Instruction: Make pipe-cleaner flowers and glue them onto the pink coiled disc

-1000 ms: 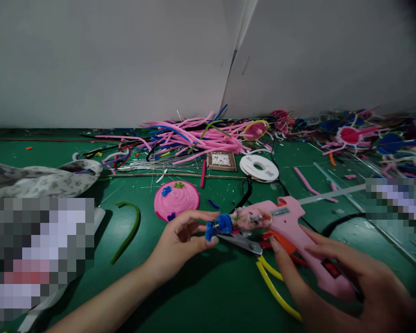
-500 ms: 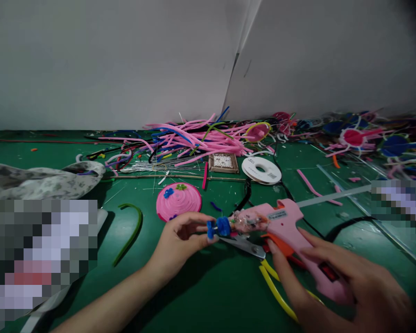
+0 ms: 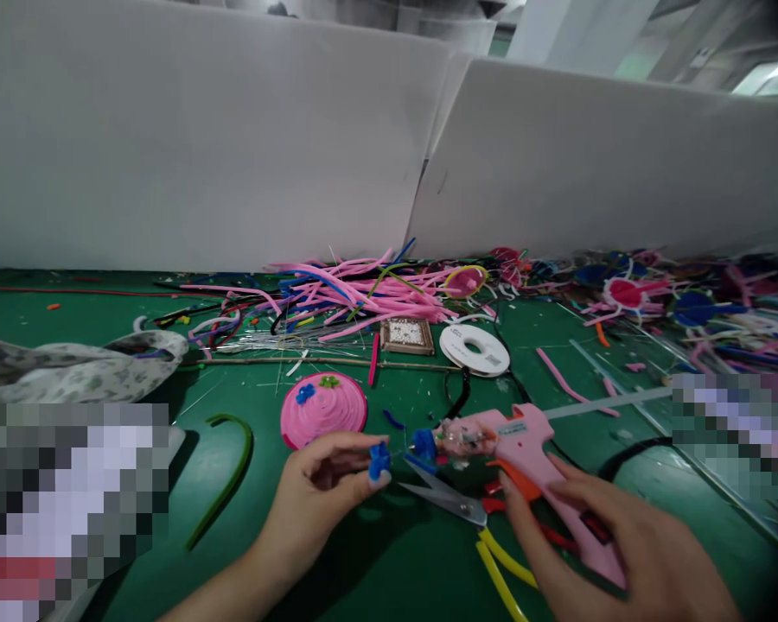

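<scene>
1. Left hand [image 3: 321, 484] pinches small blue fuzzy piece [image 3: 379, 460], near centre.
2. Glue gun [image 3: 532, 458] nozzle just right of it; gluing step likely.
3. Right hand [image 3: 615, 553] grips gun; next needs steady nozzle contact.

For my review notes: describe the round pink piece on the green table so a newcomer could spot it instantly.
On the green table, look just beyond the left hand, short of the pile of pink pipe cleaners. The pink coiled disc lies flat there, the only round spiral nearby, with small blue and green decorations on top.
</scene>
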Demonstrator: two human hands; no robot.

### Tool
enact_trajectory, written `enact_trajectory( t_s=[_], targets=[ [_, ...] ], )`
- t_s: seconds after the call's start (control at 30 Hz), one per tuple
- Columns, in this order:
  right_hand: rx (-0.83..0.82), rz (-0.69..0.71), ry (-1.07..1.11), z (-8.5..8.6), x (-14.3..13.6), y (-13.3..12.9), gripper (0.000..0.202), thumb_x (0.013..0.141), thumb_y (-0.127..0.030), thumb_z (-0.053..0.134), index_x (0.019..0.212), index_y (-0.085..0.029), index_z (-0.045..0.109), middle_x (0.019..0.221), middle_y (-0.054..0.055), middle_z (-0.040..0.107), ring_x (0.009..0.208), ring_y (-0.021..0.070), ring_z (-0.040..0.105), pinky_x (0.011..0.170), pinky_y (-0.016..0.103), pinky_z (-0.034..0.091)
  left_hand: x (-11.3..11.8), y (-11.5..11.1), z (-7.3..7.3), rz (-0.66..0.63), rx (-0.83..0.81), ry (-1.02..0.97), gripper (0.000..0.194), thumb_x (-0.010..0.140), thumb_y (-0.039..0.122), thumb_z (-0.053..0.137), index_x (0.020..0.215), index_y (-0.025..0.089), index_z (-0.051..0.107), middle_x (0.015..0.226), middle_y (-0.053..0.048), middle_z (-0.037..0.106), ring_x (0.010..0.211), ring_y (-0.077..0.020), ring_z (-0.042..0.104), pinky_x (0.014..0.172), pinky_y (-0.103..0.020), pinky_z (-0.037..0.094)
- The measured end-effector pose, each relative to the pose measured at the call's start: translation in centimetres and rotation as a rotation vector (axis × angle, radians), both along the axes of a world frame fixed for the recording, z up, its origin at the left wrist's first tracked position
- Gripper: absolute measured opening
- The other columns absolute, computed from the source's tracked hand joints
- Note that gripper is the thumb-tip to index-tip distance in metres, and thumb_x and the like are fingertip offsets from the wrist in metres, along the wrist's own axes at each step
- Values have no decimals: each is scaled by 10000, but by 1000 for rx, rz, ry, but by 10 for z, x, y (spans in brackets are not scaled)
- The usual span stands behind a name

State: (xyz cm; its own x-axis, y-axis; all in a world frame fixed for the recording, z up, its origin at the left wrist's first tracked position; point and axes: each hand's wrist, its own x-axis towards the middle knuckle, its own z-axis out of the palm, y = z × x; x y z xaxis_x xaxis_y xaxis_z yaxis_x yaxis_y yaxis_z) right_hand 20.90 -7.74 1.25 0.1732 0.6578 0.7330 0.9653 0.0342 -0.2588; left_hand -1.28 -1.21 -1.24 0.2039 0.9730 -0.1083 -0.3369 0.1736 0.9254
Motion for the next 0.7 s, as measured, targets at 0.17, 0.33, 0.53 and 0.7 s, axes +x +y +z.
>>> enact_trajectory(
  t_s=[0.17,0.33,0.53,0.7],
  targets=[
    [-127,-225,-178,-2,27,29,311,837,-463,526,937,-174,582,846,96,650,819,271,601,655,344,455,0,-2,5,-35,-79,-112,246,586,165,827,806,189,719,886,-41,762,746,-144,700,660,-191,531],
    [-240,-309,-206,-7,64,44,456,838,-584,413,875,-171,603,791,116,647,771,321,595,587,388,443,3,-5,10,-44,-141,-191,278,539,202,861,770,188,707,875,-50,763,725,-159,703,639,-205,517],
    [-72,108,58,1,16,33,250,870,-400,502,869,-200,653,897,84,683,858,246,618,793,388,480,3,-5,5,-37,-16,-139,229,558,187,848,751,228,731,948,-22,702,800,-146,657,662,-200,503],
    [-344,533,590,-1,-47,26,160,851,-281,564,911,-265,711,914,40,693,865,183,655,705,257,539,0,0,-7,-73,168,-73,223,596,181,829,784,270,749,957,-17,585,830,-122,572,667,-174,474]
  ],
)
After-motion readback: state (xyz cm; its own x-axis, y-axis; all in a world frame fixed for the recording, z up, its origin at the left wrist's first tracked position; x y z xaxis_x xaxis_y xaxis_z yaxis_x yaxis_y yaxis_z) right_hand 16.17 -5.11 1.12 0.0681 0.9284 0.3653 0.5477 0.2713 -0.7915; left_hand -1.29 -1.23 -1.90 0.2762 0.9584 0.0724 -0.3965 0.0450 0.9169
